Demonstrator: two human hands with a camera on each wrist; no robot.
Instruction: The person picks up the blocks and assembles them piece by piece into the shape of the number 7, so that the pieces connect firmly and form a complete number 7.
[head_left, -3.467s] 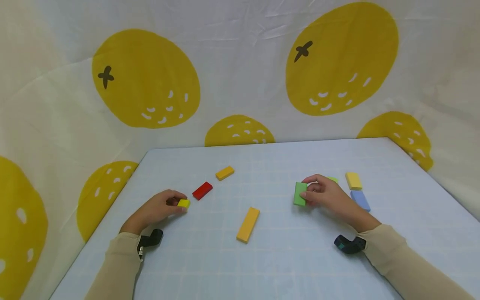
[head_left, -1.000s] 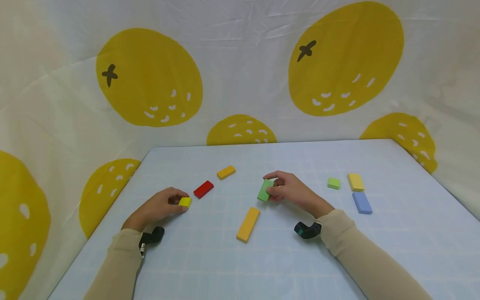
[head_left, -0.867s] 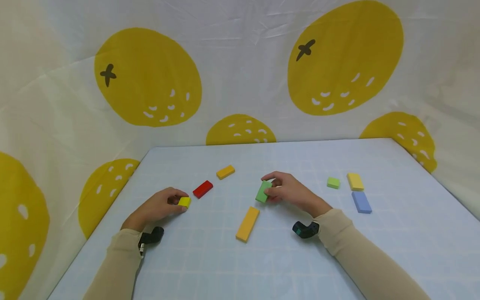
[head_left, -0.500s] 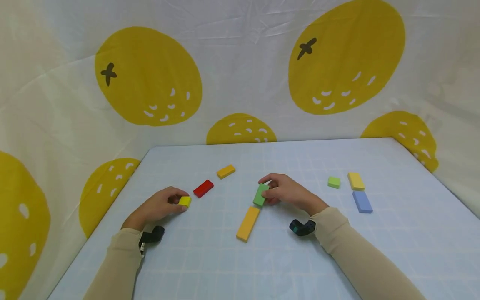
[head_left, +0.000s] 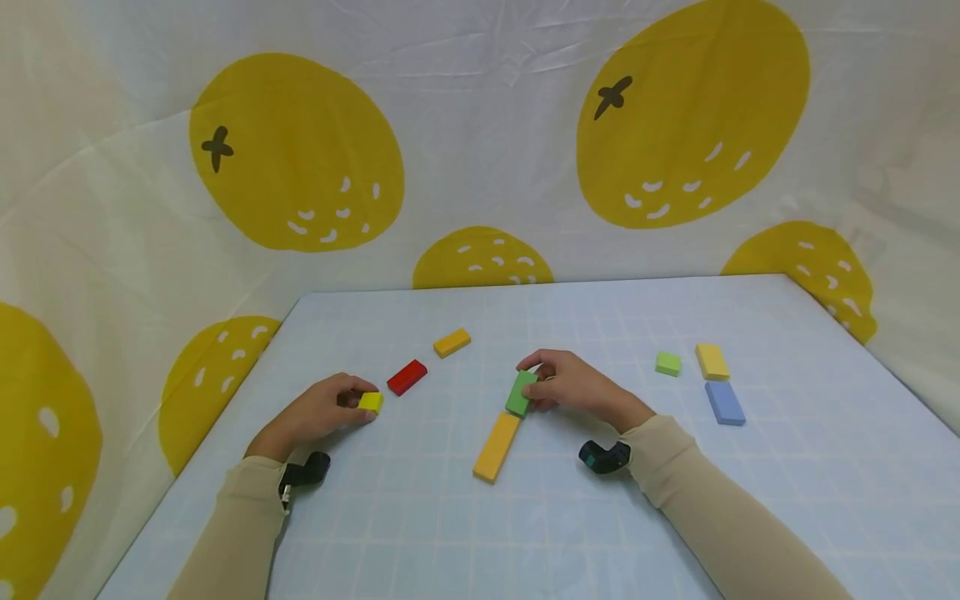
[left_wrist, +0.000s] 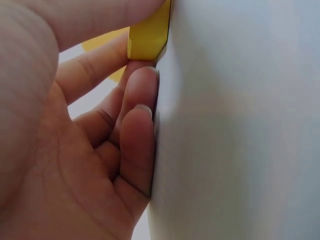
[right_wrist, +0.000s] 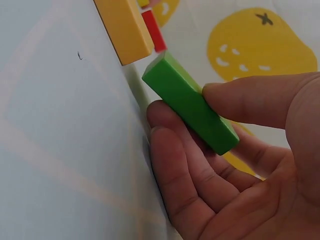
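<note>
The right hand [head_left: 581, 387] pinched the green block [head_left: 521, 393], tilted above the table [head_left: 420, 533] by the orange bar's [head_left: 496, 450] 1 o'clock end. The left hand [head_left: 318, 412] gripped the yellow block [head_left: 371, 402], at 10 o'clock from the bar. The green block looked light, stiff and smooth, likelier to slip than break; mid-length, across opposite faces, seemed the surest hold.

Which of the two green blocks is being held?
The larger green block, held in the right hand just beyond the long orange block. The smaller lime-green block lies on the table, untouched.
</note>
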